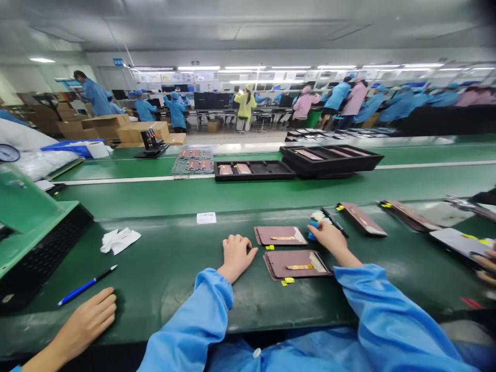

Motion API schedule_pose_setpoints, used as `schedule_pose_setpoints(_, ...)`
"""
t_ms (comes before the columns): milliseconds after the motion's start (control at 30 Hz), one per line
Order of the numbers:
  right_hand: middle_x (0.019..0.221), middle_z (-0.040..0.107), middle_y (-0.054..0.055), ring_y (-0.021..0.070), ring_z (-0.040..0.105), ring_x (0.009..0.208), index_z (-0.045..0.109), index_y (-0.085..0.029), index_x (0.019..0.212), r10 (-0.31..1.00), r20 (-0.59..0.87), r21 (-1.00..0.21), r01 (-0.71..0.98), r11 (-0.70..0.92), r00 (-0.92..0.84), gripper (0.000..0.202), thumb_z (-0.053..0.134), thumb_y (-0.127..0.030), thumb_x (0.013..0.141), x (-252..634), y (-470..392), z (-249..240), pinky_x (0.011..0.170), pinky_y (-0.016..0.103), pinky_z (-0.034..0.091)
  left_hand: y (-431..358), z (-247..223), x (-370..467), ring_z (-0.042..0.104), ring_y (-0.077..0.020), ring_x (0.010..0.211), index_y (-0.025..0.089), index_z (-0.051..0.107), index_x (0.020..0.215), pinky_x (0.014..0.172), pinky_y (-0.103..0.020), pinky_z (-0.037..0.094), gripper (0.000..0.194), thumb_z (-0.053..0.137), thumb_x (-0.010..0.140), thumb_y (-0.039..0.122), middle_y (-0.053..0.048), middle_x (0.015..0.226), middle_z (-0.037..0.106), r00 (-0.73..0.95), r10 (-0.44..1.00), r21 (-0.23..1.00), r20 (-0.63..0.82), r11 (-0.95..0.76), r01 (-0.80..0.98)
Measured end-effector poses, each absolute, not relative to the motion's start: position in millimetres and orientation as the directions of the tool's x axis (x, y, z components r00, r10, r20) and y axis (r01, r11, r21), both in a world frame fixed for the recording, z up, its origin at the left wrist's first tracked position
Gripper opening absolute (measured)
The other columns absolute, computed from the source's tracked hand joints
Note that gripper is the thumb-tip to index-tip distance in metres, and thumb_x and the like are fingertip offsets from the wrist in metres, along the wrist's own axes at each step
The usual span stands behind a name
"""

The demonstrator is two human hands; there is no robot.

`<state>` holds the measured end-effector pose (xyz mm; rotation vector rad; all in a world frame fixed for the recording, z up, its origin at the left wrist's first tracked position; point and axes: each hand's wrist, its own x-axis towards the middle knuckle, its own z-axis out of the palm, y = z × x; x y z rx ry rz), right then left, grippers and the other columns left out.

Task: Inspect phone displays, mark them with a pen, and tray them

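Observation:
My left hand (pixel 237 257) rests palm down on the green work surface, empty, its fingers loosely bent and the thumb apart. Just right of it lie two flat, brownish-pink panels, one farther off (pixel 277 235) and one nearer (pixel 281 264). Each carries an orange flex strip and yellow tabs. My right hand (pixel 331 238) is closed on a small blue object (pixel 312 230) beside the far panel; its exact kind is unclear. A white piece (pixel 318 215) and a dark, slim tool (pixel 336 221) lie close behind these fingers.
More panels (pixel 362 219) lie to the right, near another person's hand (pixel 487 263). At left are a co-worker's hand (pixel 87 323), a blue pen (pixel 83 287), a crumpled white wipe (pixel 120 241) and a green fixture (pixel 34 206). Black trays (pixel 253 176) stand across the belt.

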<state>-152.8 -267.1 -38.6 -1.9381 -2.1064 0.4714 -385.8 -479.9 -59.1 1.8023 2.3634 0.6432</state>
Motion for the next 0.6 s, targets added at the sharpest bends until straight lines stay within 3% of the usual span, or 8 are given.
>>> schedule_pose_setpoints(100,0.085,0.068,0.015,0.0277,0.064,0.083,0.059,-0.018,0.082,0.988,0.042,-0.498,0.854,0.149,-0.148,0.028,0.050,-0.045,0.082,-137,-282,-23,0.071,0.036,0.046,-483,-61,-385,0.050,-0.0231,0.101,0.023,0.064,0.089,0.084,-0.038,0.033,0.026,0.057,0.088,0.048,-0.004,0.099,0.063,-0.282,0.945,0.399,0.163,0.198,0.895)
schedule_pose_setpoints(167,0.080,0.066,0.012,0.0239,0.061,0.072,0.058,-0.021,0.084,0.976,0.077,-0.586,0.783,0.208,-0.202,0.036,0.047,-0.055,0.083,-121,-296,-9,0.066,0.034,0.046,-484,-61,-385,0.050,-0.0229,0.102,0.023,0.064,0.090,0.084,-0.038,0.034,0.027,0.057,0.088,0.049,-0.004,0.100,0.063,-0.276,0.948,0.408,0.156,0.192,0.892)
schedule_pose_setpoints(267,0.073,0.062,0.007,0.0221,0.054,0.061,0.061,-0.027,0.083,0.964,0.093,-0.847,0.489,0.208,-0.250,0.038,0.059,-0.063,0.072,-94,-321,15,0.052,0.034,0.041,-484,-61,-386,0.050,-0.0228,0.102,0.023,0.065,0.090,0.085,-0.038,0.034,0.028,0.056,0.088,0.049,-0.004,0.101,0.063,-0.275,0.950,0.423,0.149,0.190,0.886)
schedule_pose_setpoints(333,0.076,0.062,0.006,0.0223,0.052,0.061,0.065,-0.031,0.080,0.956,0.022,-0.940,0.320,0.120,-0.293,0.037,0.070,-0.064,0.063,-79,-340,31,0.049,0.034,0.040,-485,-61,-385,0.050,-0.0230,0.102,0.023,0.065,0.089,0.086,-0.038,0.035,0.028,0.056,0.088,0.049,-0.004,0.100,0.063,-0.281,0.949,0.436,0.143,0.195,0.879)
schedule_pose_setpoints(500,0.094,0.067,0.010,0.0235,0.056,0.070,0.072,-0.032,0.080,0.864,-0.155,-0.982,0.170,-0.082,-0.479,0.041,0.080,-0.064,0.055,-77,-400,63,0.050,0.032,0.042,-484,-57,-386,0.051,-0.0228,0.102,0.023,0.066,0.087,0.088,-0.038,0.036,0.029,0.055,0.089,0.050,-0.005,0.098,0.064,-0.301,0.944,0.486,0.133,0.203,0.850)
schedule_pose_setpoints(533,0.090,0.067,0.011,0.0218,0.055,0.068,0.073,-0.030,0.080,0.804,-0.197,-0.979,0.151,-0.134,-0.561,0.042,0.081,-0.063,0.056,-83,-415,66,0.050,0.030,0.041,-484,-55,-387,0.052,-0.0228,0.101,0.023,0.067,0.085,0.088,-0.038,0.036,0.029,0.056,0.088,0.049,-0.005,0.096,0.065,-0.304,0.943,0.502,0.137,0.199,0.842)
schedule_pose_setpoints(600,0.079,0.062,0.007,0.0139,0.050,0.061,0.072,-0.022,0.083,0.566,-0.278,-0.955,0.160,-0.250,-0.777,0.040,0.080,-0.057,0.065,-101,-447,67,0.052,0.026,0.039,-483,-50,-390,0.055,-0.0223,0.096,0.022,0.067,0.081,0.086,-0.037,0.039,0.027,0.058,0.086,0.048,-0.004,0.092,0.067,-0.309,0.938,0.546,0.158,0.178,0.819)
